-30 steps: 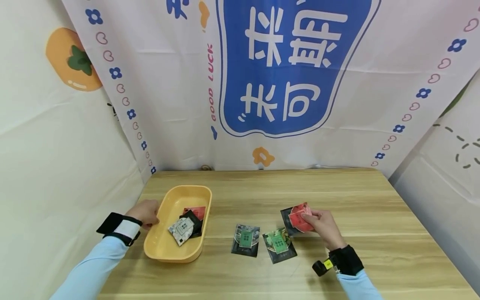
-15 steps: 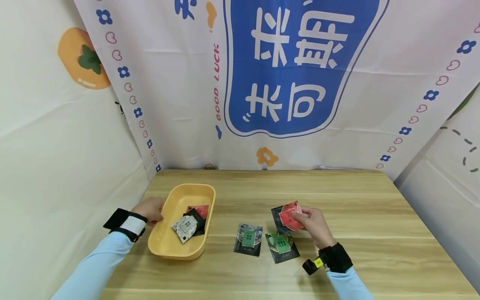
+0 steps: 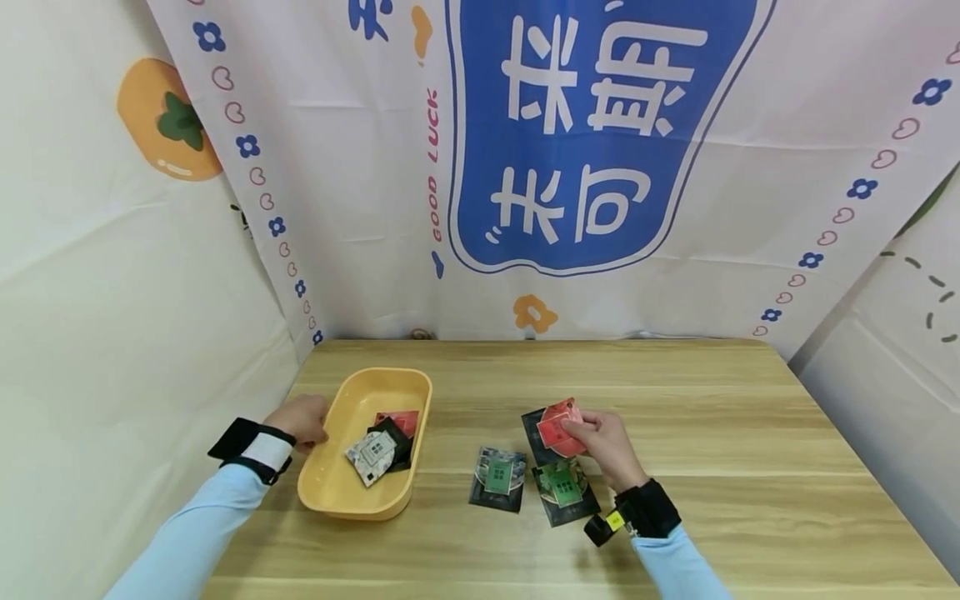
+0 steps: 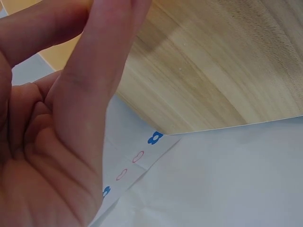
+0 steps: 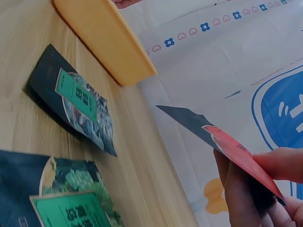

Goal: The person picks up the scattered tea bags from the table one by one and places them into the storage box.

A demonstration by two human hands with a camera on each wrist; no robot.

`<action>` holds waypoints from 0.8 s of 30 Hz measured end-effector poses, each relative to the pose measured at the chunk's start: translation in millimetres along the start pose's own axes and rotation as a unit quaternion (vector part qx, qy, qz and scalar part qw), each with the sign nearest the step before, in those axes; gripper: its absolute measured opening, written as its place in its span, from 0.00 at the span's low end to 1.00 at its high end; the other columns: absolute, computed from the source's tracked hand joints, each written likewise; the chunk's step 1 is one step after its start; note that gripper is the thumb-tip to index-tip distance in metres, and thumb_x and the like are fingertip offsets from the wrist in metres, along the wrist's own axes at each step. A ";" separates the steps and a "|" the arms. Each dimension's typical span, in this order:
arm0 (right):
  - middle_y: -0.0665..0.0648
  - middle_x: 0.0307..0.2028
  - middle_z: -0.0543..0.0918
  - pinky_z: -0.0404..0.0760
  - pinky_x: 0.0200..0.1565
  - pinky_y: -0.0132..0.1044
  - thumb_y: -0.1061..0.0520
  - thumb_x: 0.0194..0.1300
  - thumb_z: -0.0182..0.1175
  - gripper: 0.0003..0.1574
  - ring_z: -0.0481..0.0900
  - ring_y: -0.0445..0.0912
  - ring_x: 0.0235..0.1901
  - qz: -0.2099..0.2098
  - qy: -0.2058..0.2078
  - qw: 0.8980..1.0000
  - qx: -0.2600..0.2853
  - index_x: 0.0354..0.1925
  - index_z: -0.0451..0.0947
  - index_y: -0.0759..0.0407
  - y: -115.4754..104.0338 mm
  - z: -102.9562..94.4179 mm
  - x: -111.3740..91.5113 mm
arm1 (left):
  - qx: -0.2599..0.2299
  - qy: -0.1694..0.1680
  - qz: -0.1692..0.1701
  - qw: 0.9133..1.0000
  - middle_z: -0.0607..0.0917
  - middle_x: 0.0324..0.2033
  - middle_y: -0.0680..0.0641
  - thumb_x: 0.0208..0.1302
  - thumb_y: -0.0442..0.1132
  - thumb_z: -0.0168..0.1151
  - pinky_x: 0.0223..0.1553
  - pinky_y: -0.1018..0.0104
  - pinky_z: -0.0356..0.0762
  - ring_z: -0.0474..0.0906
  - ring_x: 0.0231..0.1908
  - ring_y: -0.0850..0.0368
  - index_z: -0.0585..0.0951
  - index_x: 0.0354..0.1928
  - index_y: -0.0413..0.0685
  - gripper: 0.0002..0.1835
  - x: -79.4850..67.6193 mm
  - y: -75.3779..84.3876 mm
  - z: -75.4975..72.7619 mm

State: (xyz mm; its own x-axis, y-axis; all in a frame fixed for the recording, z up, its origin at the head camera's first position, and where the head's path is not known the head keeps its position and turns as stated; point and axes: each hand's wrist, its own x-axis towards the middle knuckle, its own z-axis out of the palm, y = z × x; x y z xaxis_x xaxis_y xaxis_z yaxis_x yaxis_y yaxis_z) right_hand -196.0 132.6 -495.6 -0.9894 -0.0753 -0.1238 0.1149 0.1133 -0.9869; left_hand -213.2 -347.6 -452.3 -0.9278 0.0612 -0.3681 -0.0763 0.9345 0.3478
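My right hand (image 3: 609, 450) pinches a flat sachet (image 3: 557, 429), black with a red printed front, between thumb and fingers. In the right wrist view the sachet (image 5: 232, 146) is tilted and held above the table. Two black sachets with green labels lie flat below it: one (image 3: 498, 479) to the left, one (image 3: 566, 493) just under the held sachet. My left hand (image 3: 302, 419) grips the left rim of a yellow plastic basket (image 3: 326, 493). Inside the basket lie a pale grey sachet (image 3: 371, 458), a black one (image 3: 402, 448) and a red one (image 3: 399, 419), overlapping.
The wooden table (image 3: 750, 467) ends at the back against a white printed cloth (image 3: 375, 283) with a blue panel. Pale cloth walls (image 3: 135, 333) stand at the left and right. Both wrists wear black straps.
My right hand has moved left with the red-fronted sachet, over the back of the right green-labelled sachet. My left hand stays on the basket rim. The head view has shifted slightly.
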 end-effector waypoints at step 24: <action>0.69 0.44 0.87 0.87 0.37 0.32 0.62 0.69 0.58 0.23 0.88 0.41 0.33 -0.024 -0.074 0.996 0.054 0.59 0.75 0.74 -19.3 55.6 20.3 | 0.005 0.027 0.014 1.000 0.76 0.18 0.47 0.53 0.23 0.63 0.18 0.70 0.77 0.75 0.17 0.58 0.72 0.24 0.40 0.10 -8.5 6.6 2.1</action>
State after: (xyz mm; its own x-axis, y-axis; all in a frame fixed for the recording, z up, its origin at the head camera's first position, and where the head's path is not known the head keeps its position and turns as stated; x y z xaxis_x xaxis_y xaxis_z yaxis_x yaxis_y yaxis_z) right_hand -213.4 73.8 -484.9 -0.9712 -0.2233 -0.0828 0.0849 0.0001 -0.9964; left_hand -205.0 -341.1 -448.7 -0.9481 0.0688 -0.3104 -0.0463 0.9360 0.3489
